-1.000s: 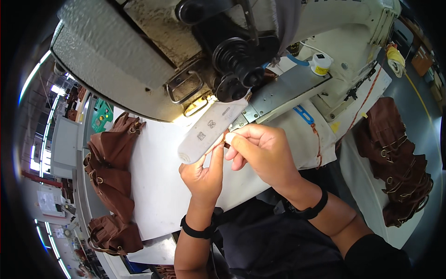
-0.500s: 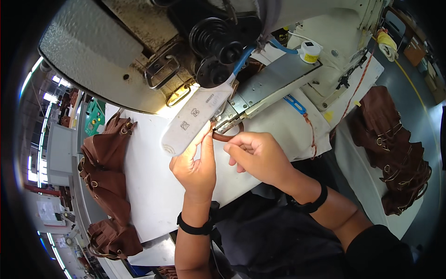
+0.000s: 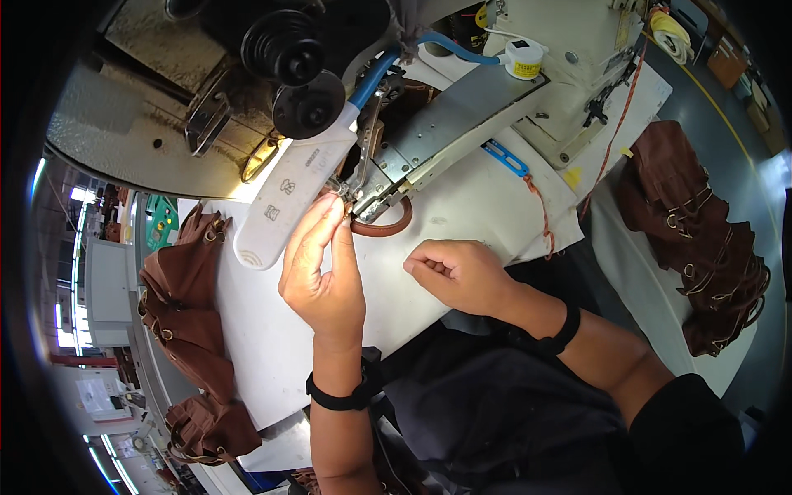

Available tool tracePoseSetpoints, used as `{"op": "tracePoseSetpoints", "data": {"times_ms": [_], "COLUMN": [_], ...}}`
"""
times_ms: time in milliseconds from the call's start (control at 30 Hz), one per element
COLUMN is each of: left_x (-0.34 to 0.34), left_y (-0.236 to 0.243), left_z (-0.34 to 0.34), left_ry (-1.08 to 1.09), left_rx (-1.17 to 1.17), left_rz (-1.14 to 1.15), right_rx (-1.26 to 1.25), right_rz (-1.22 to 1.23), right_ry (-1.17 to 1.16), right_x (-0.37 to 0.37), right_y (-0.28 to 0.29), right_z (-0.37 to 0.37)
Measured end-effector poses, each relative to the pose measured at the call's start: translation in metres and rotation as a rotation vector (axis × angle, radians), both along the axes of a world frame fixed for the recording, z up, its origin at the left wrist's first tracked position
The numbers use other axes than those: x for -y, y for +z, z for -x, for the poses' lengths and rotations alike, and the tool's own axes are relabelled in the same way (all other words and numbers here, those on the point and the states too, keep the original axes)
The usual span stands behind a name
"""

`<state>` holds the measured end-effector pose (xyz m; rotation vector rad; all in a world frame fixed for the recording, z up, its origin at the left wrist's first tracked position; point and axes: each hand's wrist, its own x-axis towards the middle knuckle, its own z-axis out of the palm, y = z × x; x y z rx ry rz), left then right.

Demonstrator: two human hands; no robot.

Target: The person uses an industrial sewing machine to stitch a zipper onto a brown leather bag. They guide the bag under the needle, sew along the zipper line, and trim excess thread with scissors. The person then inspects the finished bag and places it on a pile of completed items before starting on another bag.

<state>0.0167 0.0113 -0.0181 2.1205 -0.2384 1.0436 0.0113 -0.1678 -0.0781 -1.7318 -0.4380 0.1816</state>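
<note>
Left hand (image 3: 323, 279): pinching strap (image 3: 398, 225) at near end of machine (image 3: 462, 115)
Right hand (image 3: 459, 276): curled closed, nearer, right of strap
Bags (image 3: 188, 330): left and right

A second ago the right hand (image 3: 462, 276) was up at the strap (image 3: 381, 232), its fingertips right against the left's; now it has come away and sits well apart over the surface (image 3: 396, 309), fingers curled in. The left hand (image 3: 324, 289) has moved in, its fingertips now just beside the tip of the machine arm (image 3: 474, 111). Of the strap I could first see only a scrap between the fingers; now a broad curve of it shows below that tip. My view has shifted too: more of the blue tube (image 3: 375, 80) shows, once mostly hidden behind the dials (image 3: 285, 51).
</note>
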Motion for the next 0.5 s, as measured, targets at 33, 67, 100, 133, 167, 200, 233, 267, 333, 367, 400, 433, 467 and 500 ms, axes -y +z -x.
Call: {"op": "tracePoseSetpoints", "data": {"times_ms": [33, 67, 100, 133, 167, 200, 233, 267, 333, 367, 400, 433, 467, 500], "left_x": [0.0003, 0.0007, 0.0007, 0.0007, 0.0006, -0.0004, -0.0008, -0.0006, 0.0027, 0.0007, -0.0004, -0.0013, -0.0014, -0.0025], "left_y": [-0.0001, -0.0003, 0.0006, 0.0006, -0.0002, 0.0, 0.0, -0.0001, 0.0018, 0.0021, -0.0002, -0.0015, -0.0003, -0.0005], "left_z": [0.0001, 0.0002, 0.0, 0.0003, 0.0013, 0.0015, 0.0014, 0.0013, 0.0015, 0.0013, 0.0019, 0.0021, 0.0011, 0.0019], "left_ry": [-0.003, -0.006, -0.01, -0.003, 0.004, 0.012, 0.017, 0.021, 0.022, 0.013, 0.002, -0.01, 0.001, -0.003], "left_rx": [0.0, -0.001, 0.0, -0.005, -0.009, -0.012, -0.013, -0.015, -0.017, -0.017, -0.02, -0.023, -0.027, -0.024], "left_rz": [0.002, 0.003, 0.003, 0.0, -0.003, -0.008, -0.005, -0.001, -0.008, -0.037, -0.062, -0.086, -0.107, -0.105], "right_rx": [0.002, 0.005, 0.008, 0.031, 0.055, 0.08, 0.081, 0.081, 0.08, 0.078, 0.073, 0.084, 0.095, 0.101], "right_rz": [-0.003, -0.006, -0.011, 0.002, 0.015, 0.026, 0.017, 0.007, -0.007, -0.014, -0.018, -0.021, -0.024, -0.026], "right_ry": [-0.004, -0.008, -0.013, -0.019, -0.026, -0.033, -0.036, -0.039, -0.042, -0.042, -0.043, -0.049, -0.054, -0.056], "right_x": [0.0, -0.0001, -0.0007, -0.0011, -0.0012, -0.0026, -0.0033, -0.0037, -0.0034, -0.0034, -0.0029, -0.003, -0.003, -0.0035], "right_y": [-0.0009, -0.0025, -0.0033, -0.0041, -0.0049, -0.0046, -0.0039, -0.003, -0.003, -0.0037, -0.0048, -0.0053, -0.0057, -0.0064], "right_z": [0.0001, 0.0003, 0.0002, 0.0005, 0.0012, 0.001, 0.0006, 0.0003, -0.0002, -0.0004, 0.0002, 0.0, -0.0009, 0.0001]}}
